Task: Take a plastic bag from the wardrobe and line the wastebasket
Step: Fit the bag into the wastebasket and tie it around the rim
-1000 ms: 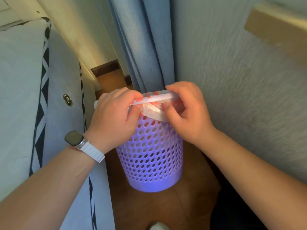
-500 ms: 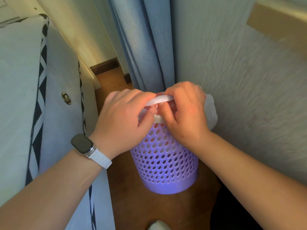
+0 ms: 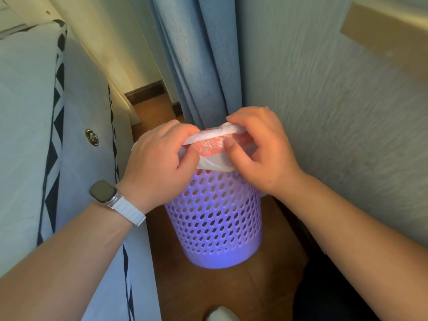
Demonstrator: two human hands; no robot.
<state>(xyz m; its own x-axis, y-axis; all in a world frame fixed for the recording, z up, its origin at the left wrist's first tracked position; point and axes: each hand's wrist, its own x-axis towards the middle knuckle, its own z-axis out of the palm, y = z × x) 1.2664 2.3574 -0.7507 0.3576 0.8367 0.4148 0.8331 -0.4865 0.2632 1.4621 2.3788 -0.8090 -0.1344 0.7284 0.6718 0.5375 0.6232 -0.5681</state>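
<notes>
A purple perforated wastebasket (image 3: 214, 225) stands on the wooden floor between the bed and the wall. A white plastic bag with red print (image 3: 214, 147) sits in its mouth, folded over the near rim. My left hand (image 3: 159, 165), with a watch on its wrist, pinches the bag's rolled edge at the left of the rim. My right hand (image 3: 259, 149) pinches the same edge at the right, thumb pressed on the bag's front. The basket's inside is hidden behind the hands and the bag.
A bed (image 3: 30, 126) with a black-and-white patterned cover fills the left side. Blue curtains (image 3: 199, 61) hang behind the basket. A textured wall (image 3: 335, 117) runs along the right, with a wooden ledge (image 3: 389, 35) high up. A shoe tip (image 3: 220, 315) shows at the bottom.
The view shifted slightly and my hands moved apart along the rim, stretching the bag's rolled edge between them. More of the red print shows now.
</notes>
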